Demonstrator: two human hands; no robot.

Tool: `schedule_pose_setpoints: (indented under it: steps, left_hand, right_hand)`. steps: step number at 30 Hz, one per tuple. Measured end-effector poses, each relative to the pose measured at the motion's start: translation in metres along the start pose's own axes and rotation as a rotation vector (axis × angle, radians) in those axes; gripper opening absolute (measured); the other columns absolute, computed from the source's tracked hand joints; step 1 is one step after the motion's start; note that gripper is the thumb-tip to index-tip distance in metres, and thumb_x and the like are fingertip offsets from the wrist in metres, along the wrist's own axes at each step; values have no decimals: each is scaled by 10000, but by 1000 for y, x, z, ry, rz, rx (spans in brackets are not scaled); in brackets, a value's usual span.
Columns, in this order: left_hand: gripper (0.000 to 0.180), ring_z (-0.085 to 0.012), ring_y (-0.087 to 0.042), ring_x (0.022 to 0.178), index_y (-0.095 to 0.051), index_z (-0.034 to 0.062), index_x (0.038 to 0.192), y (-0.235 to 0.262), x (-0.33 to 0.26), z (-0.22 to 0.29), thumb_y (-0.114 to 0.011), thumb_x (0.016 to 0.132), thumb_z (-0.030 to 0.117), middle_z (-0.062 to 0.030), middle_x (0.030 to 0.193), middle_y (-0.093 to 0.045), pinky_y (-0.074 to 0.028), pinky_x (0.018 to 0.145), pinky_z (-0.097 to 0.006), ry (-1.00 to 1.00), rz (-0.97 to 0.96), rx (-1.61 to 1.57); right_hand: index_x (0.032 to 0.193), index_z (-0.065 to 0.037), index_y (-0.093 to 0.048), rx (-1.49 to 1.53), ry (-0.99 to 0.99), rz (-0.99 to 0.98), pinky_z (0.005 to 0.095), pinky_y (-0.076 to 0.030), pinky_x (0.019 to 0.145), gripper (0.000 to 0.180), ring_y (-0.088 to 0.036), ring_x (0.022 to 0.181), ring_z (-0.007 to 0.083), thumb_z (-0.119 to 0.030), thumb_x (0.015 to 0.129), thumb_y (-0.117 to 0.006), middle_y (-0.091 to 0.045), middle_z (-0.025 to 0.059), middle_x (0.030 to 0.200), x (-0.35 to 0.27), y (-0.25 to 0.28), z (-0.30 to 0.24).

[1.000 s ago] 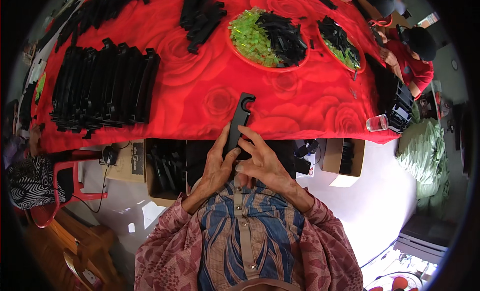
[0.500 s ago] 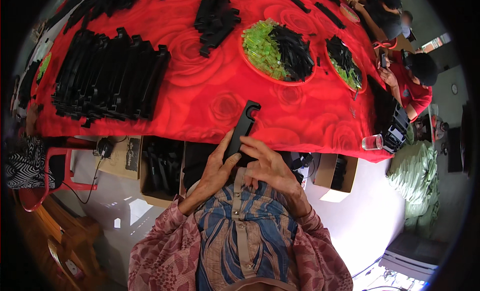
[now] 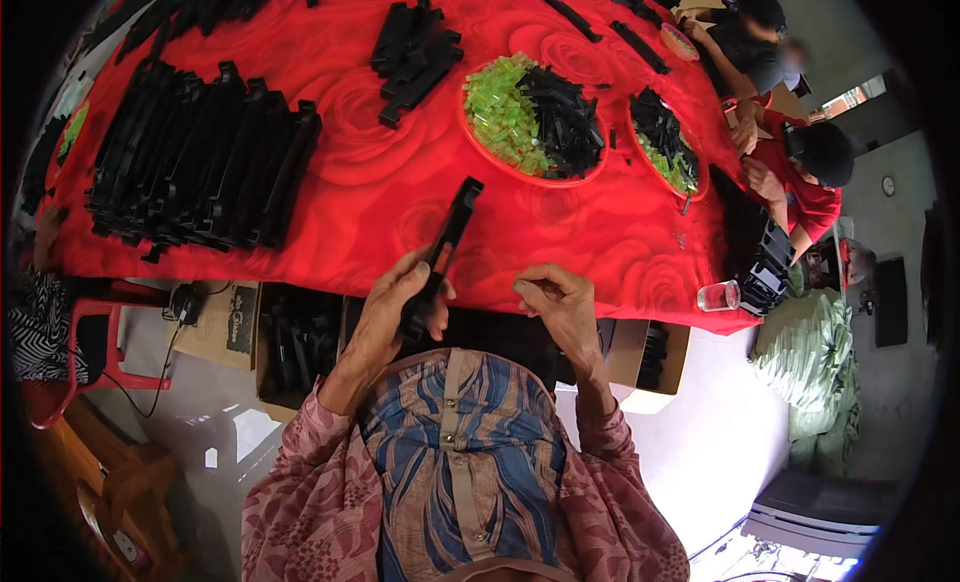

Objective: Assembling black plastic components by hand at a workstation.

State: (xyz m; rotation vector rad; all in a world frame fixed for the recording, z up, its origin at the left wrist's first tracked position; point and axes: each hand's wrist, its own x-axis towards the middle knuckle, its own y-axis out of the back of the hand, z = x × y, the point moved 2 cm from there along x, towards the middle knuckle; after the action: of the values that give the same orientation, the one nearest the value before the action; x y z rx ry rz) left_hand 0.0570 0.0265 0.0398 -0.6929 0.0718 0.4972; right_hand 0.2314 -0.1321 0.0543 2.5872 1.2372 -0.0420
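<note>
My left hand (image 3: 385,307) is wrapped round a long black plastic part (image 3: 452,227), which tilts up and to the right over the table's near edge. The part has a notched outline along one side. Apart from it, to the right, my right hand (image 3: 560,304) is closed, thumb against curled fingers; whatever it may pinch is too small to make out. Beyond my hands stands a red round tray (image 3: 487,162), with light green translucent pieces (image 3: 500,112) on its left side and small black strips (image 3: 565,122) on its right.
A large row of black plastic parts (image 3: 200,162) lies at the left of the red tablecloth (image 3: 360,192). A smaller pile (image 3: 415,57) lies farther back. A second tray (image 3: 703,182), a clear cup (image 3: 718,297) and two co-workers are at the right. Cardboard boxes (image 3: 240,327) stand below.
My right hand has left the black part and moved right, its fingers now closed. My left hand has shifted left and turned the part, so its side shows. A co-worker's hands have moved.
</note>
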Motion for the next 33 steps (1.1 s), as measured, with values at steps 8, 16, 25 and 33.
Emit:
schedule_pose_setpoints:
  steps: [8,16,25,33]
  left_hand:
    - [485,-151,-621,621,-433,-1,1378,14,16,-12,-423,1034,340,-140,910,-642,-495,506,-253,-31,31,-83]
    - [479,-158,-612,600,-444,4,1355,17,20,-14,-429,1016,341,-164,925,-657,-479,477,-251,-29,42,-73]
    - [481,-160,-601,567,-423,-6,1366,13,18,-14,-442,1014,321,-174,910,-661,-469,456,-249,-42,62,-67]
    - [479,-153,-598,560,-422,-11,1362,13,18,-14,-445,1016,319,-172,910,-660,-468,453,-249,-53,54,-64]
  right_hand:
    - [961,10,-693,-252,314,349,244,-503,600,112,-630,677,94,-23,855,-678,-691,50,782,77,42,-13]
    - [1005,-5,-641,-727,678,481,411,-525,671,241,-667,778,312,-4,764,-646,-666,169,919,170,50,-40]
    - [1120,-46,-579,-1184,573,477,479,-533,721,374,-645,876,388,-41,750,-633,-637,175,1020,189,40,-35]
    - [1101,-39,-613,-1002,525,488,482,-525,727,327,-649,904,383,-55,774,-629,-658,167,982,184,53,-33]
